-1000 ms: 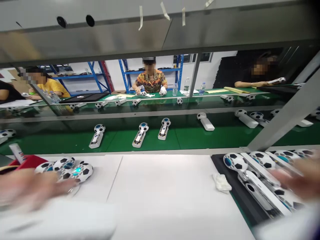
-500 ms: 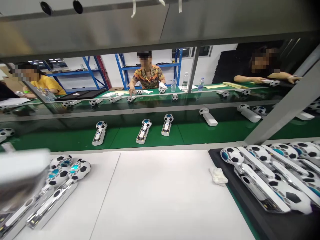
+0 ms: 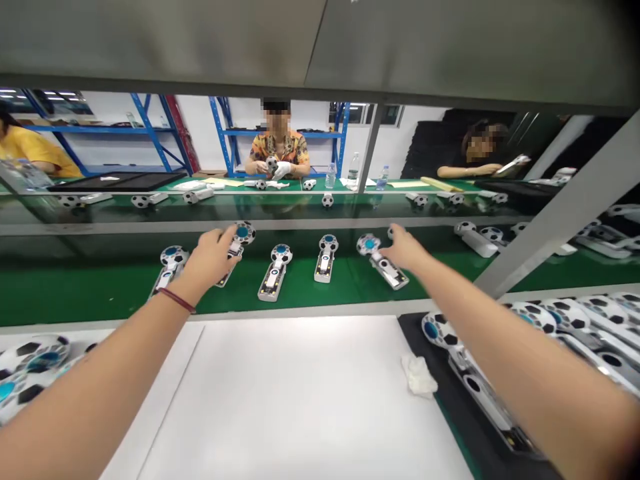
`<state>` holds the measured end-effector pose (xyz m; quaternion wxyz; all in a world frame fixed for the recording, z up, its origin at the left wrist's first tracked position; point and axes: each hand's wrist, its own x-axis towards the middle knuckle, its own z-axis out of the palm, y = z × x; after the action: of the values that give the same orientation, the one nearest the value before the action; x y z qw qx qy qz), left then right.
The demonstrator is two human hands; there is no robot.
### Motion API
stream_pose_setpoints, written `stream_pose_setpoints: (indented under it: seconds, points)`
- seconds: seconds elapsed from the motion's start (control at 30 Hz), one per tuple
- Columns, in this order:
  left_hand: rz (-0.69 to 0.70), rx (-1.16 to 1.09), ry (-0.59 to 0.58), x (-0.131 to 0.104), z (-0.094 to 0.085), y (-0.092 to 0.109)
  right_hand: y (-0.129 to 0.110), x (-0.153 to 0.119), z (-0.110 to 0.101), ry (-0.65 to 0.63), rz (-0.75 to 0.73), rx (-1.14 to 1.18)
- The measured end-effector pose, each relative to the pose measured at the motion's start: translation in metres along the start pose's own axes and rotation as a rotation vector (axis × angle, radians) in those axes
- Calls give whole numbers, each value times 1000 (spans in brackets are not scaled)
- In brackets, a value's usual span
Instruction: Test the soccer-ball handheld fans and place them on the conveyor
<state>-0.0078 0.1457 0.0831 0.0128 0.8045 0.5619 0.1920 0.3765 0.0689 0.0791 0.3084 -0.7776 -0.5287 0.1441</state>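
My left hand (image 3: 213, 257) reaches over the green belt, fingers and thumb closed around the neck of a handheld device with a soccer-ball head (image 3: 244, 233) and a blue disc. My right hand (image 3: 405, 250) is at a second soccer-ball device (image 3: 369, 245), which lies slanted, face up. Its thumb is at that device's neck, apart from the raised forefinger. A round white piece shows partly behind that forefinger. Between my hands, two face-up devices (image 3: 274, 275) (image 3: 326, 259) lie on the belt. Another device (image 3: 171, 257) is partly behind my left wrist.
White paper covers the worktop (image 3: 280, 393) before me. More devices lie at the left and on a black tray (image 3: 480, 427) at the right, beside crumpled tissue (image 3: 419, 375). A slanted metal post (image 3: 555, 220) and overhead panel frame the belt. Co-workers (image 3: 277, 150) sit opposite.
Both my arms have come into view and reached forward to the belt. A device near my right hand now shows its face where one lay back up. The view has shifted.
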Motion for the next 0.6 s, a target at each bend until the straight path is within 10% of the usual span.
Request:
stream_pose_setpoints:
  seconds: [0.3,0.6]
  points:
    - [-313,-508,-437,8,81,54,-48,9,124,-181,237,161]
    - [-375,-1439,-453,-85,50,111,-34,-43,92,-263,85,825]
